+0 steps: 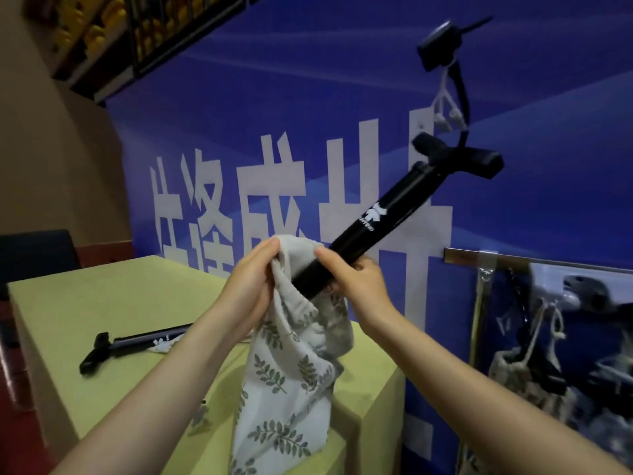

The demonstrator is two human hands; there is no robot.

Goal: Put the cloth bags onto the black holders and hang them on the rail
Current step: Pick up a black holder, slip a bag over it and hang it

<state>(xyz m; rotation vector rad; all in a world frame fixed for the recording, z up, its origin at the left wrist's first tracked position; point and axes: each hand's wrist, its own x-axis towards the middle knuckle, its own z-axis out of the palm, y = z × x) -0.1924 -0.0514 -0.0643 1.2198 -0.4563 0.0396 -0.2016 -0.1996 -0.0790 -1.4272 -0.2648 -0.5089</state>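
A white cloth bag (284, 389) with a green leaf print hangs below my hands, its mouth drawn over the lower end of a black tube-shaped holder (383, 217). The holder slants up to the right, ending in a T-handle with a black hose and white cords. My left hand (253, 286) pinches the bag's rim on the left. My right hand (356, 279) grips the rim and the tube together. A metal rail (548, 264) runs along the blue wall at right. Bags on black holders (534, 358) hang under it, blurred.
A second black holder (133, 344) lies on the yellow-green table (102, 303) at left. The blue banner wall with large white characters stands right behind. A dark chair back (37, 252) shows at far left. Shelves with yellow goods are at top left.
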